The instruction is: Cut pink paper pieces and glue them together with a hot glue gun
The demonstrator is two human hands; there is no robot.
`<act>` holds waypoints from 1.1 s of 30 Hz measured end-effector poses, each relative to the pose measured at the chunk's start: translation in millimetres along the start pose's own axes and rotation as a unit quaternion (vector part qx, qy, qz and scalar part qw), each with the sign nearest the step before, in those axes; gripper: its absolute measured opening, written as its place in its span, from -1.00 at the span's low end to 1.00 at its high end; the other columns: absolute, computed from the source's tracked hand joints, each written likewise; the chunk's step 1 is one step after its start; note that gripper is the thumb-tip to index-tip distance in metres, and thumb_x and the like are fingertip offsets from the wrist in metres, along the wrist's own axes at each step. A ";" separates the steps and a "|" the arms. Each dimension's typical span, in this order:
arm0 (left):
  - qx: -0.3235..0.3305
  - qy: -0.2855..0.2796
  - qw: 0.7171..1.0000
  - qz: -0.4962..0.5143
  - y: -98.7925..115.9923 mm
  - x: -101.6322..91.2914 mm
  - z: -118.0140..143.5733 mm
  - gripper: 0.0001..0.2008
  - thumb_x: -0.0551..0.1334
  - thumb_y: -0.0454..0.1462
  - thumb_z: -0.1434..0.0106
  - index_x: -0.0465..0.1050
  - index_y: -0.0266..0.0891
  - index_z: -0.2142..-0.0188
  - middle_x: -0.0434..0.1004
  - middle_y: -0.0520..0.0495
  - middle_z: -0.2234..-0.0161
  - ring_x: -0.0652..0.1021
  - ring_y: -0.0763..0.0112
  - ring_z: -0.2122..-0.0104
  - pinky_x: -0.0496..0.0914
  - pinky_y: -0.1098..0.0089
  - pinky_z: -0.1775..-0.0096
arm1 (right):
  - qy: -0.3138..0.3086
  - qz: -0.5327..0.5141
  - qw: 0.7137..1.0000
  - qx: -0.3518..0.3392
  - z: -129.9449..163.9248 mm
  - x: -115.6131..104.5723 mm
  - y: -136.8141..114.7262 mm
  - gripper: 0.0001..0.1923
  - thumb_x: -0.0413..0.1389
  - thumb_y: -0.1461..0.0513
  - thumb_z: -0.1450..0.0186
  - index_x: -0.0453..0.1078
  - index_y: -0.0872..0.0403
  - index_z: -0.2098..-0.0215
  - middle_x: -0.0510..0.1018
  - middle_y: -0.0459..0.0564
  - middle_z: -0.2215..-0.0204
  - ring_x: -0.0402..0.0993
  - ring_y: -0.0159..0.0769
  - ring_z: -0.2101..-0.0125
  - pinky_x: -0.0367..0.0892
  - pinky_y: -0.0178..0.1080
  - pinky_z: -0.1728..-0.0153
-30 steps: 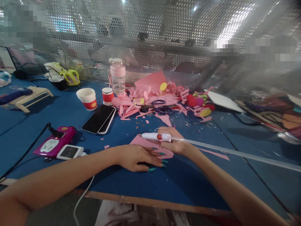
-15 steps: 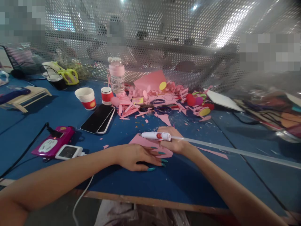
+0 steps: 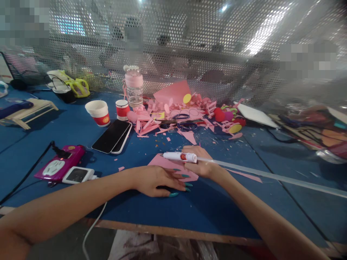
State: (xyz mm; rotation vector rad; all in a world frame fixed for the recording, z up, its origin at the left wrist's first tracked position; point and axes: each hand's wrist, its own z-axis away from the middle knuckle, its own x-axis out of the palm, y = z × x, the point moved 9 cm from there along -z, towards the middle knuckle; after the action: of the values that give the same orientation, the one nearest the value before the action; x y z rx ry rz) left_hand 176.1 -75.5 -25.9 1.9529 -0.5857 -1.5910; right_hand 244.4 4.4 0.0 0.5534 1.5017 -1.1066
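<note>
My left hand lies flat on a sheet of pink paper, fingers stretched to the right. My right hand is closed around a white pen with a small red picture on its barrel. The pen lies nearly level, its tip pointing left over the paper's upper edge. From its back end a long translucent rod runs off to the right, above my right forearm. My right fingertips are partly hidden behind the pen. A narrow pink strip rests beside my right wrist.
Pink scraps and scissors are heaped at the back by a pink-lidded bottle. To the left are paper cups, phones and a purple power strip. A perforated metal screen stands behind.
Both hands, the pen and the paper keep practically the same place. The whole view has shifted very slightly.
</note>
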 end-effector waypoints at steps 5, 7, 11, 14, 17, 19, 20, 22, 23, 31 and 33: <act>-0.005 0.001 1.000 -0.004 -2.3 1.0 1.1 -0.57 0.04 -0.29 -0.32 0.24 -0.27 -0.17 0.32 -0.08 -0.14 0.30 0.35 -0.16 0.01 0.36 -0.24 | 0.009 0.022 1.000 0.003 1.1 -3.2 -2.3 -0.84 -0.02 0.35 0.07 0.03 0.06 0.65 0.28 -0.10 0.62 0.18 -0.41 0.57 -0.02 -0.33 0.56; -0.004 0.002 1.000 -0.004 -2.4 0.9 1.7 -0.57 0.05 -0.30 -0.31 0.23 -0.26 -0.18 0.32 -0.09 -0.15 0.30 0.34 -0.17 0.02 0.34 -0.24 | 0.006 0.025 1.000 0.005 1.0 -2.7 -2.3 -0.84 -0.01 0.35 0.07 0.03 0.05 0.65 0.28 -0.10 0.61 0.18 -0.40 0.57 -0.02 -0.33 0.56; -0.002 0.003 1.000 -0.002 -1.7 0.3 2.1 -0.56 0.06 -0.30 -0.31 0.23 -0.25 -0.17 0.32 -0.09 -0.14 0.29 0.34 -0.17 0.04 0.35 -0.23 | 0.005 0.021 1.000 0.007 0.3 -0.8 -1.3 -0.82 -0.02 0.35 0.08 0.01 0.05 0.65 0.27 -0.10 0.61 0.18 -0.40 0.56 -0.03 -0.33 0.55; -0.007 0.004 1.000 0.003 -1.6 -0.4 1.7 -0.57 0.06 -0.29 -0.31 0.24 -0.23 -0.17 0.33 -0.07 -0.14 0.30 0.35 -0.17 0.07 0.35 -0.22 | 0.012 0.015 1.000 -0.016 0.3 -0.9 -4.8 -0.83 -0.03 0.32 0.07 0.00 0.05 0.64 0.24 -0.11 0.62 0.16 -0.41 0.58 -0.04 -0.33 0.55; -0.008 0.006 1.000 0.006 -1.4 -0.9 1.2 -0.58 0.07 -0.30 -0.30 0.26 -0.26 -0.15 0.34 -0.10 -0.13 0.30 0.34 -0.17 0.06 0.35 -0.22 | 0.012 0.021 1.000 -0.019 1.0 -1.3 -4.9 -0.84 -0.03 0.31 0.06 0.01 0.05 0.64 0.24 -0.11 0.62 0.16 -0.41 0.58 -0.04 -0.32 0.54; -0.008 0.003 1.000 0.004 -1.6 -0.4 1.1 -0.58 0.06 -0.30 -0.30 0.27 -0.29 -0.15 0.34 -0.10 -0.13 0.28 0.34 -0.18 0.03 0.36 -0.23 | 0.012 0.026 1.000 -0.012 1.5 -1.6 -2.9 -0.84 -0.02 0.32 0.06 0.02 0.05 0.64 0.26 -0.10 0.61 0.17 -0.39 0.56 -0.03 -0.31 0.54; -0.009 0.001 1.000 0.002 -1.9 0.0 1.1 -0.58 0.06 -0.29 -0.31 0.26 -0.28 -0.16 0.33 -0.10 -0.14 0.27 0.35 -0.18 0.01 0.36 -0.24 | 0.014 0.027 0.999 -0.011 1.7 -1.9 -2.2 -0.85 -0.02 0.32 0.06 0.03 0.05 0.64 0.27 -0.09 0.61 0.18 -0.39 0.56 -0.03 -0.31 0.54; -0.008 -0.002 1.000 -0.002 -2.2 0.6 1.3 -0.57 0.05 -0.28 -0.32 0.25 -0.26 -0.17 0.31 -0.08 -0.15 0.26 0.36 -0.19 0.00 0.36 -0.24 | 0.020 0.031 0.999 -0.018 2.1 -2.9 -2.1 -0.86 -0.02 0.32 0.06 0.04 0.05 0.64 0.29 -0.09 0.61 0.19 -0.39 0.56 -0.02 -0.32 0.55; -0.006 -0.003 1.000 -0.005 -2.0 0.7 1.4 -0.57 0.04 -0.28 -0.32 0.24 -0.27 -0.17 0.30 -0.08 -0.16 0.26 0.36 -0.19 0.00 0.35 -0.24 | 0.022 0.033 0.999 -0.022 2.4 -3.3 -2.4 -0.87 -0.02 0.32 0.06 0.05 0.05 0.64 0.29 -0.09 0.61 0.19 -0.39 0.56 -0.02 -0.32 0.55; -0.005 -0.001 1.000 -0.001 -1.5 0.3 1.7 -0.57 0.05 -0.30 -0.31 0.23 -0.25 -0.17 0.31 -0.07 -0.15 0.26 0.37 -0.19 0.01 0.34 -0.24 | 0.024 0.044 0.998 -0.026 5.6 -4.5 -0.3 -0.89 -0.02 0.31 0.04 0.08 0.05 0.63 0.30 -0.08 0.60 0.20 -0.37 0.54 -0.02 -0.32 0.55; -0.005 0.002 1.000 0.000 -1.7 0.0 1.6 -0.57 0.05 -0.29 -0.31 0.24 -0.25 -0.17 0.31 -0.08 -0.15 0.26 0.36 -0.19 0.00 0.33 -0.24 | 0.025 0.043 0.998 -0.028 5.6 -4.3 -0.3 -0.88 -0.02 0.31 0.04 0.07 0.05 0.63 0.30 -0.08 0.60 0.20 -0.37 0.54 -0.02 -0.32 0.54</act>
State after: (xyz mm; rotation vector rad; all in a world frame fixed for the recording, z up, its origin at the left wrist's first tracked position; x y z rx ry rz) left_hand 174.6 -74.4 -27.2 1.9473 -0.5758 -1.5866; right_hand 248.1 0.4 4.6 0.6054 1.5331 -0.9878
